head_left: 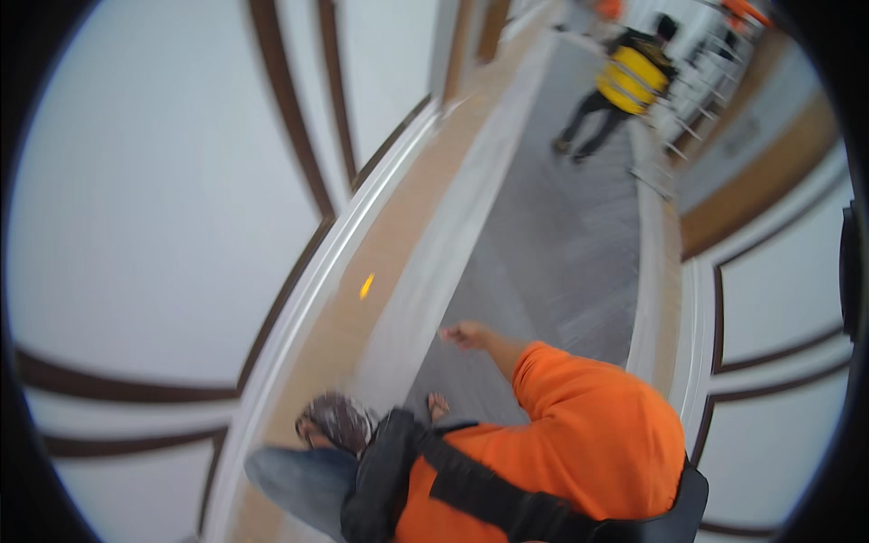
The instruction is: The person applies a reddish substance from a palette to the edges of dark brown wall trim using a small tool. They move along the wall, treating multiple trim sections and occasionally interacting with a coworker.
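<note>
My right hand (pixel 466 335) reaches out from an orange sleeve (pixel 597 416), above the grey floor covering (pixel 561 253). Its fingers point left and are smeared by motion, so their grip cannot be read. I see nothing clearly held in it. I cannot make out my left hand. Low on the left, near my jeans-clad knee (pixel 299 480), is a dark brown thing with white smears (pixel 344 421), too blurred to name. Bare skin beside it looks like a foot. Another foot (pixel 437 405) shows on the grey covering. A black bag or strap (pixel 389 471) crosses my front.
A long corridor runs ahead between white panelled walls (pixel 163 208) with dark trim. Farther up, a person in a yellow vest (pixel 634 77) stands near a white ladder (pixel 701 109). A small yellow object (pixel 367 286) lies on the tan strip (pixel 380 253) along the left wall.
</note>
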Demonstrator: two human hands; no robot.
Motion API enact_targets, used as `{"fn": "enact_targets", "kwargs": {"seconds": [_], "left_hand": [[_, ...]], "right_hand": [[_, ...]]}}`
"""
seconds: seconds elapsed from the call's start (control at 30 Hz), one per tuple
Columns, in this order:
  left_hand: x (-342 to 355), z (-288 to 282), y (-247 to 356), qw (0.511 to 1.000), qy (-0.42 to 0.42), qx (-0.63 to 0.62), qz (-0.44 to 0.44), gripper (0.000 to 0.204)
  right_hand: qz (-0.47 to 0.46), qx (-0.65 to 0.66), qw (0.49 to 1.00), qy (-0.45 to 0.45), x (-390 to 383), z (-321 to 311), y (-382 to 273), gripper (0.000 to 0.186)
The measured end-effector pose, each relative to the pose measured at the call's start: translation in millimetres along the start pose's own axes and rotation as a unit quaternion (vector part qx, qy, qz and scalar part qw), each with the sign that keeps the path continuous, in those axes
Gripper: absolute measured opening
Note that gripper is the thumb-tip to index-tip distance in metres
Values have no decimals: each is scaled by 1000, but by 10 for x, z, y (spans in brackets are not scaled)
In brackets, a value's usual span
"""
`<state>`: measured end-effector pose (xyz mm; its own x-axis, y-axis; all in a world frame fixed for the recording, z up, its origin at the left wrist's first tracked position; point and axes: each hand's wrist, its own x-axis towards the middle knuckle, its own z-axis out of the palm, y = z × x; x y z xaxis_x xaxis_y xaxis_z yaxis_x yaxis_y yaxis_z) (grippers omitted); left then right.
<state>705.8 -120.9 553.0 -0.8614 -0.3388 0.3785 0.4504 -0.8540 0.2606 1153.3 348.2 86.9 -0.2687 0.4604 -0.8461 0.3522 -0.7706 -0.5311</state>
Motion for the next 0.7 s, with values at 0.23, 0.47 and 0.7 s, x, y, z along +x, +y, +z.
{"fn": "enact_targets", "kwargs": {"seconds": [0.23, 0.47, 0.7], "left_hand": [[64, -241, 686, 998, 21, -51, 13, 70], [222, -515, 690, 997, 35, -59, -31, 85], [524, -1209, 695, 989, 84, -64, -108, 94]], "right_hand": [[-4, 4, 996, -94, 112, 997, -211, 35], [36, -74, 975, -205, 183, 2244, -155, 44], [128, -182, 955, -198, 883, 3434, 414, 54]]}}
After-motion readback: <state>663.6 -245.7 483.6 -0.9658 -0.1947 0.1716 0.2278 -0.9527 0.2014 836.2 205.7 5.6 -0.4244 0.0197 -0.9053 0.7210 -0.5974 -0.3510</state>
